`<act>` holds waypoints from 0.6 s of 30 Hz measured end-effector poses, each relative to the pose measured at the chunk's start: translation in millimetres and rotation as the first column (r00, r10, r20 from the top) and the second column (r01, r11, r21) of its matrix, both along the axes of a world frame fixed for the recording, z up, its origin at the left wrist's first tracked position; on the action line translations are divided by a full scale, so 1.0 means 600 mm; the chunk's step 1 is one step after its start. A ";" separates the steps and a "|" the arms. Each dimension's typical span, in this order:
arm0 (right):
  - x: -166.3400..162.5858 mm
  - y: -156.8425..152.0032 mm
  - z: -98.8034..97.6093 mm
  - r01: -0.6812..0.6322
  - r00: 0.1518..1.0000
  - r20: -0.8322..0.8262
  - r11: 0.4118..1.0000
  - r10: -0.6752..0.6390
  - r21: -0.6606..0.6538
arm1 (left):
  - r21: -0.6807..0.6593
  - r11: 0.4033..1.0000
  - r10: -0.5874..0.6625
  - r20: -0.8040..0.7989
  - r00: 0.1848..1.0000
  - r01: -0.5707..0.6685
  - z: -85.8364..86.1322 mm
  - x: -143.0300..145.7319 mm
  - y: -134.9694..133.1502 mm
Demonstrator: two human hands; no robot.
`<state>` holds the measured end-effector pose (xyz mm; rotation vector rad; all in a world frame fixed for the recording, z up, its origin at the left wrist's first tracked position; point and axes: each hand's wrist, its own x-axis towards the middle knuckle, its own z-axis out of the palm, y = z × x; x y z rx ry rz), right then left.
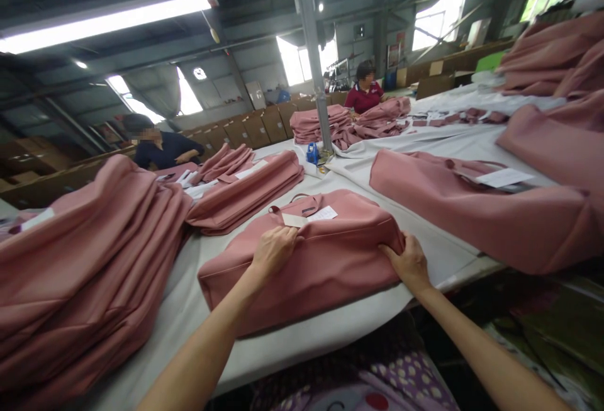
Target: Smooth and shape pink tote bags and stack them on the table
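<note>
A folded stack of pink fabric (pixel 325 253) lies on the white table (pixel 302 342) right in front of me, with a white paper tag (pixel 309 216) on top. My left hand (pixel 274 248) rests on the stack's top, fingers curled over the cloth near the tag. My right hand (pixel 409 262) grips the stack's right end, fingers closed on the fabric edge.
A big heap of pink fabric (pixel 80 272) fills the left, further stacks (pixel 245 194) lie behind and one on the right (pixel 476 209). A steel post (pixel 312 65) rises from the table with a blue object (pixel 312 153) at its foot. Two people (pixel 158 146) (pixel 364 91) work at the far side.
</note>
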<state>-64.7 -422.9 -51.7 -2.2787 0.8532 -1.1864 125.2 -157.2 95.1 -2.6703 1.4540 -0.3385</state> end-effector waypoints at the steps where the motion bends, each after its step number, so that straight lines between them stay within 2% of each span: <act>1: -0.007 0.013 0.014 -0.003 0.999 0.041 0.996 0.006 -0.086 | -0.010 1.000 0.000 -0.004 1.000 -0.001 -0.002 0.003 0.001; 2: -0.017 0.029 0.028 -0.038 0.995 0.081 0.981 0.054 -0.188 | -0.017 1.000 -0.002 -0.011 1.000 0.002 -0.003 0.006 0.001; 3: -0.028 0.050 0.043 -0.123 0.983 0.098 0.947 0.158 -0.298 | -0.023 1.000 -0.008 -0.023 1.000 0.007 -0.003 0.010 0.001; 4: -0.038 0.072 0.056 -0.261 0.947 0.069 0.878 0.313 -0.401 | -0.028 1.000 -0.014 -0.037 0.999 0.013 -0.001 0.013 0.000; 5: -0.045 0.095 0.067 -0.436 0.871 -0.010 0.764 0.491 -0.476 | -0.033 0.999 -0.020 -0.054 0.998 0.018 0.001 0.015 -0.001; 6: -0.048 0.118 0.074 -0.607 0.752 -0.122 0.610 0.647 -0.509 | -0.037 0.999 -0.024 -0.073 0.997 0.021 0.004 0.017 -0.002; 7: -0.046 0.138 0.078 -0.741 0.617 -0.237 0.453 0.750 -0.496 | -0.040 0.999 -0.026 -0.094 0.995 0.022 0.006 0.019 -0.002; 8: -0.038 0.155 0.078 -0.828 0.505 -0.330 0.340 0.798 -0.446 | -0.044 0.999 -0.028 -0.117 0.993 0.023 0.007 0.021 -0.002; 9: -0.024 0.167 0.074 -0.881 0.430 -0.395 0.282 0.811 -0.380 | -0.048 0.999 -0.030 -0.141 0.990 0.023 0.008 0.022 -0.002; 10: -0.006 0.174 0.067 -0.911 0.390 -0.440 0.272 0.809 -0.309 | -0.052 0.998 -0.032 -0.166 0.986 0.024 0.008 0.023 -0.001; 13: 0.053 0.171 0.038 -0.931 0.361 -0.511 0.330 0.780 -0.154 | -0.071 0.997 -0.037 -0.239 0.970 0.021 0.010 0.031 0.006; 16: 0.083 0.157 0.018 -0.945 0.320 -0.523 0.307 0.790 -0.113 | -0.096 0.995 -0.024 -0.307 0.951 -0.006 0.023 0.043 0.011; 18: 0.085 0.154 0.014 -0.950 0.301 -0.521 0.297 0.798 -0.094 | -0.163 0.986 -0.025 -0.329 0.944 -0.030 0.039 0.046 0.010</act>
